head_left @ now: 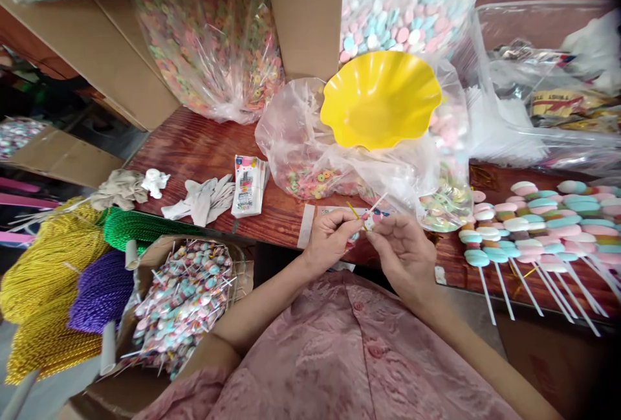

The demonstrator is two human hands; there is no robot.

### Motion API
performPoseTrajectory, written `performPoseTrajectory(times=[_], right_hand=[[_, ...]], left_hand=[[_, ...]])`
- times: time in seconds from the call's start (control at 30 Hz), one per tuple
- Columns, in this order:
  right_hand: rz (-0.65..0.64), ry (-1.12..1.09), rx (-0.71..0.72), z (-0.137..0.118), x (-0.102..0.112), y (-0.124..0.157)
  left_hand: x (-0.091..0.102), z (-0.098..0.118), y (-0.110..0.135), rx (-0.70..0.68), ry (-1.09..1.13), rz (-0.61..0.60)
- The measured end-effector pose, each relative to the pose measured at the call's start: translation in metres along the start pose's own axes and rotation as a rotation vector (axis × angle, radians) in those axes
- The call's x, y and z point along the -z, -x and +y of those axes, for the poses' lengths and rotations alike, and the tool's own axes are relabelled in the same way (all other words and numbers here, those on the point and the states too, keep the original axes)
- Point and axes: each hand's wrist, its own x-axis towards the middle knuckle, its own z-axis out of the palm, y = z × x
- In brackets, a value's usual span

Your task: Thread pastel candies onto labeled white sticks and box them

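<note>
My left hand and my right hand meet at the near edge of the wooden table. Both are closed in a pinch around a small wrapped candy stick, with a thin gold twist tie between the fingertips. The stick's white end pokes up from between the fingers. Just behind the hands lies a clear bag of ring candies with a yellow wavy-edged bowl resting on it.
Finished pastel candy skewers lie in rows at the right. A box of wrapped lollipops sits low on the left, beside gold, purple and green tie bundles. Cardboard boxes and big candy bags stand behind. White gloves and small packets lie on the table.
</note>
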Motion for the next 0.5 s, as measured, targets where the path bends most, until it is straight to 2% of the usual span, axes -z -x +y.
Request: performPoseTrajectory(times=[0.1, 0.2, 0.33, 0.5], right_hand=[[0.070, -0.186, -0.186, -0.005, -0.003, 0.002], [0.063, -0.342, -0.279, -0.010, -0.003, -0.002], [0.083, -0.329, -0.265, -0.009, 0.001, -0.006], [0.046, -0.229, -0.170, -0.003, 0.008, -0.006]], left_hand=[[-0.002, 0.000, 0.000, -0.058, -0.031, -0.024], [-0.003, -0.001, 0.000, -0.098, -0.087, -0.037], [-0.004, 0.000, 0.002, -0.064, -0.143, -0.059], [-0.003, 0.000, 0.006, -0.074, -0.178, -0.106]])
